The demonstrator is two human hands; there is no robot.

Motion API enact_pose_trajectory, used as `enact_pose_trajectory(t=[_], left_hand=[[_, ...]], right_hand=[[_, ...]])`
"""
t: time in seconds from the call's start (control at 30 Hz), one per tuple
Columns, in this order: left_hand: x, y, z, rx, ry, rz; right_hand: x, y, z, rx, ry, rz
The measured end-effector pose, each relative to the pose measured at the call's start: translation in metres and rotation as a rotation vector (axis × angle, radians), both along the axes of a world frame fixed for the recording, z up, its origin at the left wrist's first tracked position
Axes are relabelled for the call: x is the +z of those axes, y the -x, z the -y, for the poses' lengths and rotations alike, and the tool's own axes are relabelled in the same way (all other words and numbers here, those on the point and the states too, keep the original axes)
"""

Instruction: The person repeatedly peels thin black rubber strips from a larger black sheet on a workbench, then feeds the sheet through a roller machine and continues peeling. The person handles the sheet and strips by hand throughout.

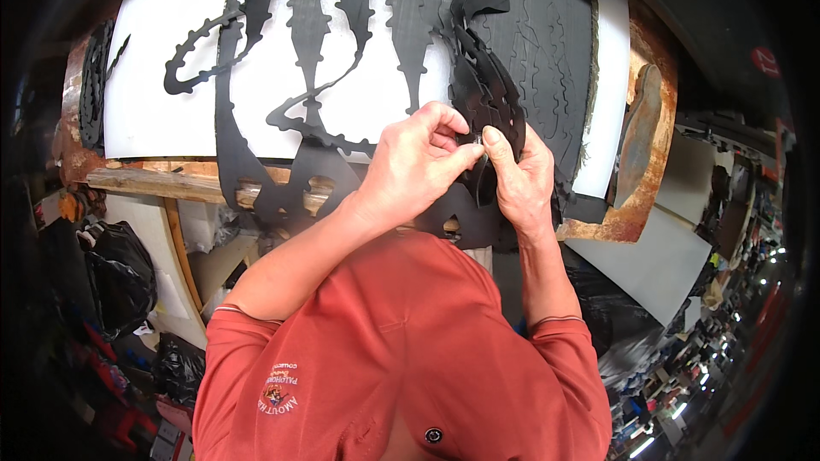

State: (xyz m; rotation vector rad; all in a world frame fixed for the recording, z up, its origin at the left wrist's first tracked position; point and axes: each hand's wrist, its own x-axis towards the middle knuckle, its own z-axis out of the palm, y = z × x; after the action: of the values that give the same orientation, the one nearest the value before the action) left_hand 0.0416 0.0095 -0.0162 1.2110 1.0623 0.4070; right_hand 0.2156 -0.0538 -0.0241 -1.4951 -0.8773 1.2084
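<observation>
In front of me, my right hand (523, 175) is closed round the near end of a bundle of notched black cut-out pieces (487, 77). The bundle lies lengthwise away from me, and its far end curls to the right. My left hand (418, 162) is closed at the bundle's near end, thumb and forefinger pinched beside my right thumb. What that pinch holds is too small to make out; a pale glint shows between the thumbs. Beneath lies a black sheet (312, 43) with long shaped openings and narrow strips left between them.
A white board (166, 51) lies under the sheet on a brown worn table (653, 158). A notched black loop strip (177, 72) lies on the left. A long metal shape (641, 124) rests at the right edge. Black plastic bags (120, 277) stand below left; assorted clutter (683, 367) fills the right.
</observation>
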Motion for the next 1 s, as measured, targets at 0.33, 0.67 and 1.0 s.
enact_pose_trajectory(t=[0.33, 0.67, 1.0], left_hand=[[-0.017, 0.016, -0.005, 0.244, 0.244, 0.248], [0.006, 0.012, -0.010, 0.175, 0.371, 0.279], [-0.010, 0.020, -0.011, 0.262, 0.183, 0.433]], right_hand=[[0.040, -0.064, -0.024, -0.373, -0.124, 0.280], [0.009, 0.011, -0.016, 0.186, -0.197, 0.896], [0.017, -0.015, -0.027, 0.129, 0.096, 0.505]])
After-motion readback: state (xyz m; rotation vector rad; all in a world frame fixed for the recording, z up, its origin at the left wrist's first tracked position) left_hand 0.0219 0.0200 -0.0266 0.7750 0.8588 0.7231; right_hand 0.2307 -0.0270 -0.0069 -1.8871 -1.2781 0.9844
